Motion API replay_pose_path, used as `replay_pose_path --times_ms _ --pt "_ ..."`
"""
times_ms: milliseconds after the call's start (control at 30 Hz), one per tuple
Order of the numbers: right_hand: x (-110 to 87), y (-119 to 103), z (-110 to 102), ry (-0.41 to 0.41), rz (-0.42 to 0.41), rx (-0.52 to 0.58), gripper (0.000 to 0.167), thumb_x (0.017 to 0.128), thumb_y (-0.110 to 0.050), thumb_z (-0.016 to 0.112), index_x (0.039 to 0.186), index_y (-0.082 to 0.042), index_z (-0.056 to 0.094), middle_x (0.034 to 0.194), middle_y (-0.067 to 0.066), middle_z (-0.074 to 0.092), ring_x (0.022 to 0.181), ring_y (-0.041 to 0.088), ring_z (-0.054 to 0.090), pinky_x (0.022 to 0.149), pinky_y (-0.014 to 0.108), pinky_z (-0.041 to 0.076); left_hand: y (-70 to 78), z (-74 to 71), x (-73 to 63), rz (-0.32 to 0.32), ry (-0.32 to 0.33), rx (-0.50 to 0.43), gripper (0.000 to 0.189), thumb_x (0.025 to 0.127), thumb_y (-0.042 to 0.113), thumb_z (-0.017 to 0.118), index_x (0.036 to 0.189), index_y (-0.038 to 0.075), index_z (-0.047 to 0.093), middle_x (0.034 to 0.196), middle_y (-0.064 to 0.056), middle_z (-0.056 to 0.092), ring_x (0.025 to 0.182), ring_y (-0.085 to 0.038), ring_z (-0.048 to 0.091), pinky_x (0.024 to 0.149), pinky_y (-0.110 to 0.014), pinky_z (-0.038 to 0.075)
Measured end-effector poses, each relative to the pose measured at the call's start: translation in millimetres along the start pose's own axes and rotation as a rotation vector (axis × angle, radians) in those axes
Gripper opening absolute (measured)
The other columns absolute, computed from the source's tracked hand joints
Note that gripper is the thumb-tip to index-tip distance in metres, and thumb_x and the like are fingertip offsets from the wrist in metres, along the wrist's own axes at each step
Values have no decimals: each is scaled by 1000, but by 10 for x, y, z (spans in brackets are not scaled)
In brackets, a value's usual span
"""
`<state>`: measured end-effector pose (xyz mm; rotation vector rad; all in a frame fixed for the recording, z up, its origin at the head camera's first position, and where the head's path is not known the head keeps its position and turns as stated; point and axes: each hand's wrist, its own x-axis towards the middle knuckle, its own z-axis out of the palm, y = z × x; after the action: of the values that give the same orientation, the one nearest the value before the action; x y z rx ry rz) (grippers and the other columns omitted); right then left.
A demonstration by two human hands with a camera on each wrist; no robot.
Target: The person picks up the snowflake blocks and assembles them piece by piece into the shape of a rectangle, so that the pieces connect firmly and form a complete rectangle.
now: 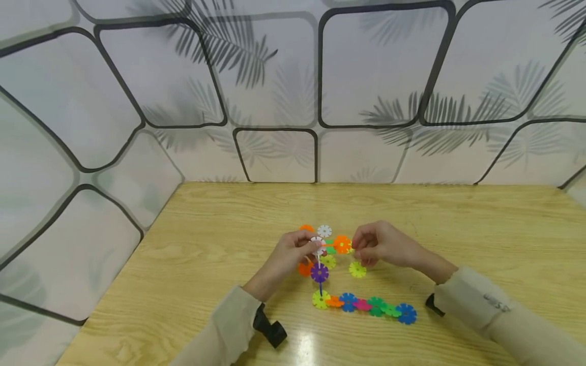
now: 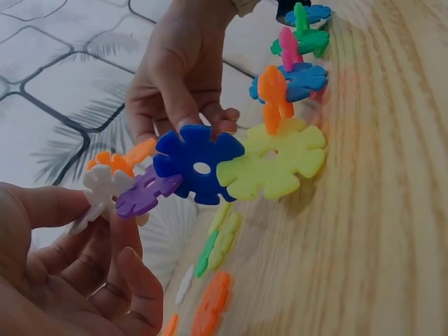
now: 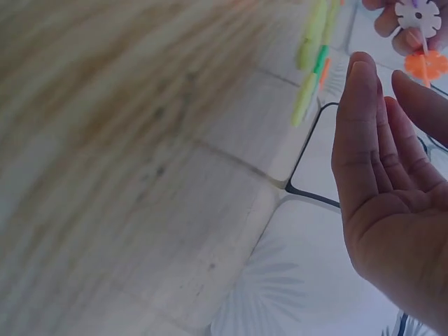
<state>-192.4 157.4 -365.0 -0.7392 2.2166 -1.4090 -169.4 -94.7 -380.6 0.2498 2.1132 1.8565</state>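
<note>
A chain of notched plastic snowflake discs bends like an L. My left hand (image 1: 293, 251) pinches the white disc (image 2: 105, 189) at its upper end. Below it come a purple disc (image 1: 319, 273), a blue disc (image 2: 198, 164) seen edge-on from the head, and a yellow disc (image 1: 321, 299) at the corner. From there orange, blue, pink and green discs run right to a blue end disc (image 1: 406, 313). An orange disc (image 1: 342, 244) sticks out rightward from the white one. Close beside it is my right hand (image 1: 386, 245), its fingers fairly straight and thumb apart in the right wrist view, holding nothing visible.
Loose discs lie around the hands on the wooden table (image 1: 206, 284): a white one (image 1: 324, 231), an orange one (image 1: 305, 268), a yellow one (image 1: 357, 269) and several more. A patterned wall covering (image 1: 274, 76) stands behind the table and along its left side.
</note>
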Motion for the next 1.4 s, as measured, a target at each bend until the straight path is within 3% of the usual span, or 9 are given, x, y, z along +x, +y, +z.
replay_pose_path --times_ms 367,700,1167,1400 --pt "-29 59 -5 3 13 -98 5 90 9 69 91 7 64 80 8 69 69 22 67 61 33 59 -11 -18 2 4 3 5 19 104 12 59 108 -4 65 85 -5 70 71 -12 61 69 -28 51" --pt "20 84 22 -19 -88 -355 16 75 7 76 87 1 69 79 0 66 72 8 60 65 26 54 1 -30 8 5 -8 10 18 104 14 58 105 -2 65 81 -3 67 73 -13 61 71 -29 50" --pt "1 86 79 -54 -103 -431 22 73 3 84 90 -2 71 79 -5 60 72 7 53 64 26 50 -6 -7 14 -1 6 0 19 104 13 59 107 -3 66 84 -4 69 72 -12 60 67 -27 51" --pt "9 83 110 -56 -129 -473 26 70 4 85 87 -4 68 80 -5 60 71 7 53 63 26 49 -19 -18 1 -1 10 0 17 104 13 59 105 -2 65 87 -12 69 72 -14 60 69 -28 50"
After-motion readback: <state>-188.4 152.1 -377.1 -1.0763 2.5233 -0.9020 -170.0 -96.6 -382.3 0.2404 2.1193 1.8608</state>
